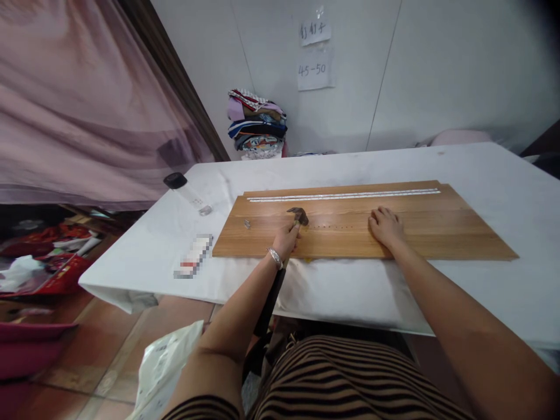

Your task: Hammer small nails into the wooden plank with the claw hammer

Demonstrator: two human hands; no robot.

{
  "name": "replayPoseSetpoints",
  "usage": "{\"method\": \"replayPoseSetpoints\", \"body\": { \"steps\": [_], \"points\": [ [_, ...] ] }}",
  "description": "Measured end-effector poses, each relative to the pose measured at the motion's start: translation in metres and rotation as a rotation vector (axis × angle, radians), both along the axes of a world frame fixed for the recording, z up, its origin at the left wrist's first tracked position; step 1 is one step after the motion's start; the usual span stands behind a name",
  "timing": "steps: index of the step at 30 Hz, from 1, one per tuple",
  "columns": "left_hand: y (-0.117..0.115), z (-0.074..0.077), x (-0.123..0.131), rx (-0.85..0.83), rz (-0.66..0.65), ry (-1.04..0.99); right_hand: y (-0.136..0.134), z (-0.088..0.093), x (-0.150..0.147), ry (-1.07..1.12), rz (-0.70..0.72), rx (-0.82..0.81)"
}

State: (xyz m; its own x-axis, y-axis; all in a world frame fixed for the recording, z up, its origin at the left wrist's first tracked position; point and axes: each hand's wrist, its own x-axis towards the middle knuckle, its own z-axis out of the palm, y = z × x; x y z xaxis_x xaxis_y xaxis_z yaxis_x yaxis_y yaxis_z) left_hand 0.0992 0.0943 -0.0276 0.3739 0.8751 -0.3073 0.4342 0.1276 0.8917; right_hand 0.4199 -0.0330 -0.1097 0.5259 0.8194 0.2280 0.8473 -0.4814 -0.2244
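My left hand (285, 240) is wrapped round a claw hammer (299, 216), gripping it close below its metal head. The dark end of the handle sticks out past my wrist. The hammer head is over a wooden board (441, 224), beside a row of small dark dots (330, 227), nails or holes, too small to tell. My right hand (387, 226) lies on the board, right of that row, palm down and holding nothing. Two pale measuring strips (345, 195) run along the board's far side. Some small metal pieces (247, 223), perhaps nails, lie at its left.
The board lies on a white-covered table (149, 239). To its left are a clear bottle with a black lid (188, 192) and a blurred-out flat object (193, 256). Folded clothes (257, 122) are stacked behind the table, against the wall. A white bag (168, 361) is below the front edge.
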Motion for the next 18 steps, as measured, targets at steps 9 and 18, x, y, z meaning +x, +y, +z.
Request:
{"method": "replayPoseSetpoints", "body": {
  "steps": [9,18],
  "points": [
    [-0.0025,0.0043,0.0007,0.012,0.004,-0.011,-0.0001,-0.0009,0.0002,-0.012,-0.006,0.011],
    [-0.0014,0.0034,0.0001,0.023,-0.004,-0.011,0.0002,0.0009,-0.0004,-0.006,-0.001,0.002]
  ]
}}
